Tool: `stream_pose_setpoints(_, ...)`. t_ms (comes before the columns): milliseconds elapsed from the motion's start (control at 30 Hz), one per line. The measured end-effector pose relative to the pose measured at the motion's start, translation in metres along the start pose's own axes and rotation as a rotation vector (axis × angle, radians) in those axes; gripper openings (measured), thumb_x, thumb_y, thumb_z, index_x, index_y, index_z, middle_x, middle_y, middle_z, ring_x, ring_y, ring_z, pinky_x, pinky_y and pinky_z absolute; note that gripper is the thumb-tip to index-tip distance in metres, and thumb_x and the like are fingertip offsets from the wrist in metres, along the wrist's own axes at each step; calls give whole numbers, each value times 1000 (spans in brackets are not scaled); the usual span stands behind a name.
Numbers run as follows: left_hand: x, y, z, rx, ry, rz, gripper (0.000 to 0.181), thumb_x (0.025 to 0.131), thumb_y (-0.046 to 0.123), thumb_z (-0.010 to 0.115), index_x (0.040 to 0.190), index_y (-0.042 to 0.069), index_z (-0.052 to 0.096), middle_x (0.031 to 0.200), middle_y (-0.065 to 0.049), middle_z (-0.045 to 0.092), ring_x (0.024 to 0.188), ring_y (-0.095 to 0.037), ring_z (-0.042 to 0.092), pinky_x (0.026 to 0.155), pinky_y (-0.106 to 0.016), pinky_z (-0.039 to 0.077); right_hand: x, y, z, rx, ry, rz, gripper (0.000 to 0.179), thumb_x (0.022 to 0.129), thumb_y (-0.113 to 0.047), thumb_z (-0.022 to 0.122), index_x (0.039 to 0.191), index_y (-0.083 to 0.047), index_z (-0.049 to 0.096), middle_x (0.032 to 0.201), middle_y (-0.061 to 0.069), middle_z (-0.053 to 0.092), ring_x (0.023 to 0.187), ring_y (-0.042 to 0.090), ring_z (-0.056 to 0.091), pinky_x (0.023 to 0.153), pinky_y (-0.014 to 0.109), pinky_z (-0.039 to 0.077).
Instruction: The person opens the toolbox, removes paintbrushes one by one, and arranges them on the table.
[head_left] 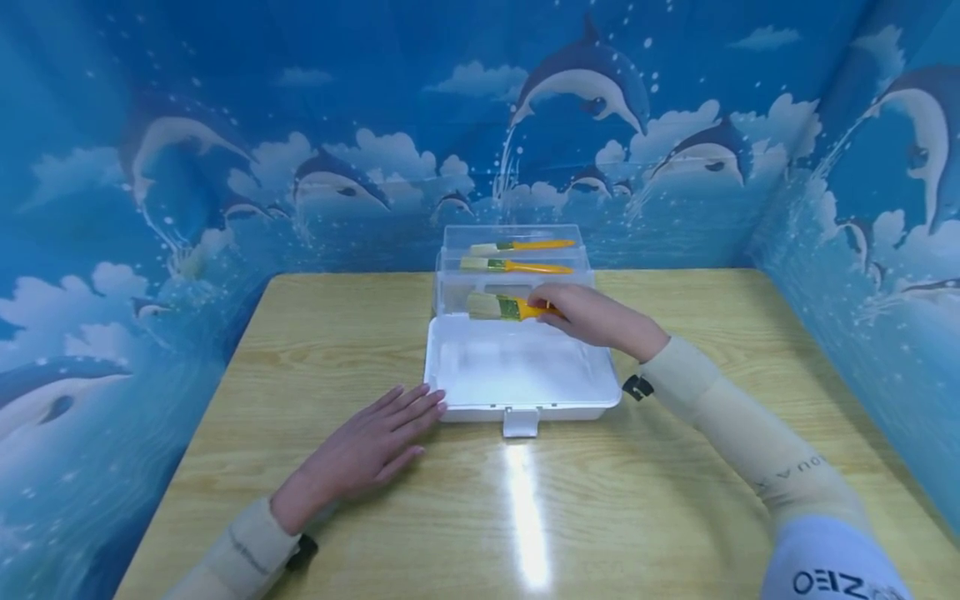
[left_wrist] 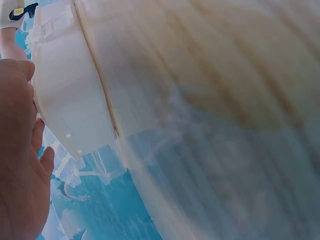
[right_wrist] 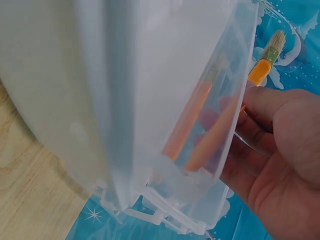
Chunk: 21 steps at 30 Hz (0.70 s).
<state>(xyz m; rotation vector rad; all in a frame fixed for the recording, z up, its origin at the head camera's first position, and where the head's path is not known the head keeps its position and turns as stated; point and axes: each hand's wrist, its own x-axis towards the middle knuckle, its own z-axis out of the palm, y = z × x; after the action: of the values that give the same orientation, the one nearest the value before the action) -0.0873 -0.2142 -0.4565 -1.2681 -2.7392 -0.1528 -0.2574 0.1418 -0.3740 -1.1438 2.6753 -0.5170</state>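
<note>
Orange-handled brush (head_left: 501,307) pinched in the right hand (head_left: 592,314) by the clear trays (head_left: 452,293) at far, I log from afar; not yet released. Two more brushes (head_left: 536,267) already lie there. Left hand (head_left: 375,442) flat, fingers straight, at the open white box (head_left: 525,371), near left corner.

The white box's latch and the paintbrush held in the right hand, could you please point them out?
Latch (head_left: 521,422): head view, middle of the white flap.
Held paintbrush (head_left: 509,309): head view, on the green band.
</note>
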Motion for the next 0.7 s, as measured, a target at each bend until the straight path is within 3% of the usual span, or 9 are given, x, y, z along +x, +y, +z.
stream_pose_setpoints(700,1,1,1,-11,26,-3,64,104,31,55,161,14,30,168,0,26,154,-22,26,127,-47,22,-11,3,-1,51,67,6,24,104,-15,60,127,-14,65,114,0,68,100,14,64,86,35,59)
